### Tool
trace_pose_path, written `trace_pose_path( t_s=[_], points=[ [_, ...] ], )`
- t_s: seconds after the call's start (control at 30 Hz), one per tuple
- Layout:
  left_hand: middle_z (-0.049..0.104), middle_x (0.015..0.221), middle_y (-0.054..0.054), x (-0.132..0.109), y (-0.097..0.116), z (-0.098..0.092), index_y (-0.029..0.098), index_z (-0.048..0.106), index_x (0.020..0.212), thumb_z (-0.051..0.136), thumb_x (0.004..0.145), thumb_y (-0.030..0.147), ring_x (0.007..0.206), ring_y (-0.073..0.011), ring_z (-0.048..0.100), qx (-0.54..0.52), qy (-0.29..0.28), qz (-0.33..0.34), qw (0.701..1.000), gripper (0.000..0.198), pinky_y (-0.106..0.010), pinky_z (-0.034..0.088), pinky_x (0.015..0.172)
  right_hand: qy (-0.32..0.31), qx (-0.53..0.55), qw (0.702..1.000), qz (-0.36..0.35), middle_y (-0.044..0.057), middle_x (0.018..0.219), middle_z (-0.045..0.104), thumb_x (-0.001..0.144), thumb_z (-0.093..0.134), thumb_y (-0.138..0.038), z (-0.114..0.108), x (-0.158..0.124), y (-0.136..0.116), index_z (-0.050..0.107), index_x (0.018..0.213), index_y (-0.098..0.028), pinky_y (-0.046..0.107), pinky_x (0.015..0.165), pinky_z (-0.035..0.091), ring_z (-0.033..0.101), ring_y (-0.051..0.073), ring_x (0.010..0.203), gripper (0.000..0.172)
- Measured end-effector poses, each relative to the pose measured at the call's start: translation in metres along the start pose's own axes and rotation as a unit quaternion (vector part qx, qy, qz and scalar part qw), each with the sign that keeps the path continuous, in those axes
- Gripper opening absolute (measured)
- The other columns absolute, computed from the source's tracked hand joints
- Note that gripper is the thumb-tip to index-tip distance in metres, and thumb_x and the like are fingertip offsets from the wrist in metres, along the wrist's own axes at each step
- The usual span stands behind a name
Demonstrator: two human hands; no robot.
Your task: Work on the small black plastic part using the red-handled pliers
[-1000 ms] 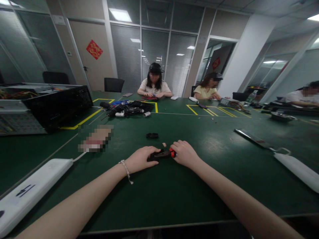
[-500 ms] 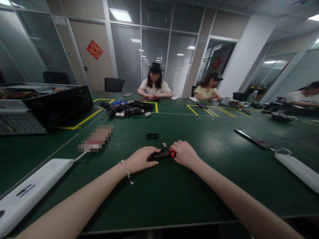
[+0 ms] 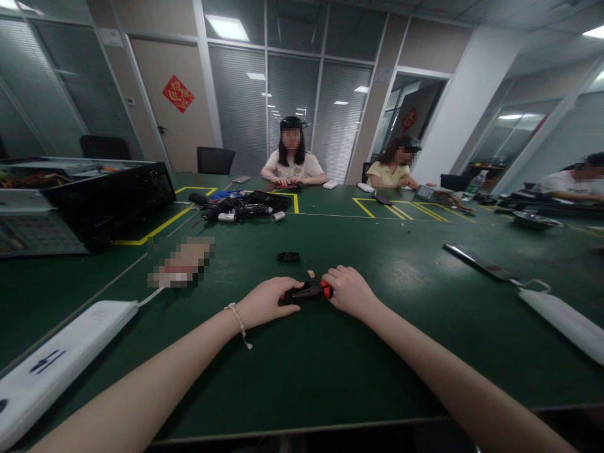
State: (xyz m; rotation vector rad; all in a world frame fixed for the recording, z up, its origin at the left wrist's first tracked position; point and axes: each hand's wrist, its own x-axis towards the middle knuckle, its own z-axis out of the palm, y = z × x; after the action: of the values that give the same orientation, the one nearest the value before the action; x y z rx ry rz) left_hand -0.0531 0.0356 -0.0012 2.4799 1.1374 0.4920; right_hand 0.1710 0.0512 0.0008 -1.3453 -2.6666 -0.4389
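Note:
Over the green table (image 3: 302, 371), my right hand (image 3: 352, 292) is closed round the red handles of a pair of pliers (image 3: 309, 292). The dark jaws point left and lie against a small black part (image 3: 291, 294). My left hand (image 3: 267, 303) grips that part between thumb and fingers; its exact kind does not show. Just beyond the pliers lies a small pale piece (image 3: 311, 274). A second small black part (image 3: 288, 257) rests on the table a little farther off.
An open computer case (image 3: 108, 204) stands at the left, with a white power bank (image 3: 70, 346) nearer me. A heap of black cables (image 3: 245, 207) lies beyond. Another white power bank (image 3: 566, 321) and a dark phone (image 3: 479, 261) are at the right. Several people sit across the table.
My hands, the pliers and the black part hold almost the same place. The person opposite has raised their head.

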Motion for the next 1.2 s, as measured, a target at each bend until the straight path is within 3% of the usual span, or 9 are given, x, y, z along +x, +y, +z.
trace_pose_path(
  t_s=[0.83, 1.07, 1.2],
  points=[
    [0.054, 0.112, -0.002, 0.0007, -0.0027, 0.0001, 0.026, 0.045, 0.119, 0.058, 0.075, 0.036, 0.095, -0.0198, 0.052, -0.01, -0.003, 0.006, 1.0, 0.047, -0.032, 0.041, 0.08, -0.004, 0.041, 0.999, 0.017, 0.006, 0.091, 0.06, 0.073, 0.05, -0.023, -0.0003, -0.0001, 0.0012, 0.057, 0.102, -0.018, 0.028, 0.069, 0.035, 0.049, 0.017, 0.081, 0.031],
    [0.057, 0.106, -0.003, 0.0028, -0.0031, 0.002, 0.024, 0.047, 0.117, 0.062, 0.071, 0.04, 0.077, -0.0164, 0.056, -0.032, -0.001, -0.019, 0.999, 0.051, -0.028, 0.043, 0.068, -0.014, 0.034, 0.999, 0.02, 0.006, 0.092, 0.06, 0.072, 0.05, -0.023, -0.0011, 0.0002, 0.0006, 0.057, 0.104, -0.018, 0.028, 0.07, 0.035, 0.05, 0.018, 0.083, 0.033],
    [0.058, 0.106, -0.003, 0.0032, -0.0033, 0.0025, 0.023, 0.05, 0.115, 0.063, 0.069, 0.042, 0.078, -0.017, 0.056, -0.044, 0.012, -0.022, 0.999, 0.052, -0.028, 0.043, 0.068, -0.007, 0.022, 0.999, 0.021, 0.007, 0.093, 0.06, 0.072, 0.051, -0.024, -0.0001, -0.0006, -0.0001, 0.057, 0.103, -0.017, 0.029, 0.07, 0.035, 0.05, 0.018, 0.083, 0.033]
  ],
)
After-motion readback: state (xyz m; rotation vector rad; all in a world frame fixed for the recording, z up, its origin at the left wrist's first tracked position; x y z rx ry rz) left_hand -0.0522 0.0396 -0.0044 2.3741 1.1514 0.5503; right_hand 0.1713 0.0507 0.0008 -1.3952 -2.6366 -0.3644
